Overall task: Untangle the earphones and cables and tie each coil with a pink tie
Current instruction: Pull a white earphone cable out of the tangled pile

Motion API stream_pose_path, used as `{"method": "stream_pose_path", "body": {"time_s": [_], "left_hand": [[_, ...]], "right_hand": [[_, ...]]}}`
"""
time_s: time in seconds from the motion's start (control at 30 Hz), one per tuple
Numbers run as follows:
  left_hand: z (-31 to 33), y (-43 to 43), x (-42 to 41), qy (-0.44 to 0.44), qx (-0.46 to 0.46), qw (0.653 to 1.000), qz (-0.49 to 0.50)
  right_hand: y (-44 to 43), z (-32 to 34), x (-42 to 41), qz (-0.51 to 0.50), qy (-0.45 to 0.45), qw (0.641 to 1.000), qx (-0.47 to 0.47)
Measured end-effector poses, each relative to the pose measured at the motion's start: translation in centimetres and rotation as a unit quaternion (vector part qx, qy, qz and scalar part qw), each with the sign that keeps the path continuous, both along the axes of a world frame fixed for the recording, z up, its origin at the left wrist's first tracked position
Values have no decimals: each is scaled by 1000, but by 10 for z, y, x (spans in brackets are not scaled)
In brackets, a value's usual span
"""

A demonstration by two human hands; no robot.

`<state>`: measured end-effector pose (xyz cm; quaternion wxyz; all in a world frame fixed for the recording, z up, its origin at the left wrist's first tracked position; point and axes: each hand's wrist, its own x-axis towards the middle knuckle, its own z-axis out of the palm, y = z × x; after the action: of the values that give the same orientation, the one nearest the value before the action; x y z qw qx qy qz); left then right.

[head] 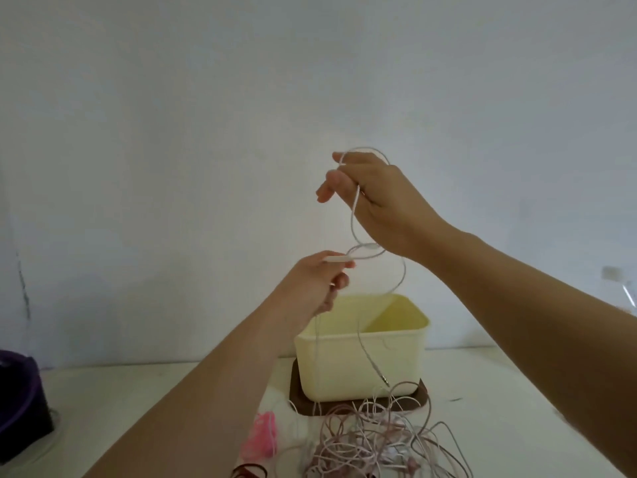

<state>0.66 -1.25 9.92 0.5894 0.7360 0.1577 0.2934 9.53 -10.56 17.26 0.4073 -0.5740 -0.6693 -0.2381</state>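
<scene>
Light: soft, even and fairly bright, with no source in view. No glare on the left hand (310, 281) or the right hand (375, 198).
Shadows: faint grey shading on the wall (172, 132) below the left hand, darker toward the far left edge.
Sharpness: soft overall. The white cable (352, 215) nearly fades into the wall above the right hand. The cable tangle (379, 439) below both hands is smeared.
Distortion: wide-angle. The forearms swell toward the lower corners and the table (138, 391) edge slants.
Out of focus: a pale object (617, 281) far right of the right hand.
</scene>
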Motion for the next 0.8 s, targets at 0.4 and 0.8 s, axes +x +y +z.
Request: {"method": "stream_pose_path", "body": {"time_s": [0.4, 0.8], "left_hand": [[13, 69, -86, -98, -159, 980, 65], [4, 102, -140, -112, -110, 970, 187]], "right_hand": [[26, -61, -3, -22, 71, 969, -237], [97, -28, -67, 103, 82, 981, -141]]}}
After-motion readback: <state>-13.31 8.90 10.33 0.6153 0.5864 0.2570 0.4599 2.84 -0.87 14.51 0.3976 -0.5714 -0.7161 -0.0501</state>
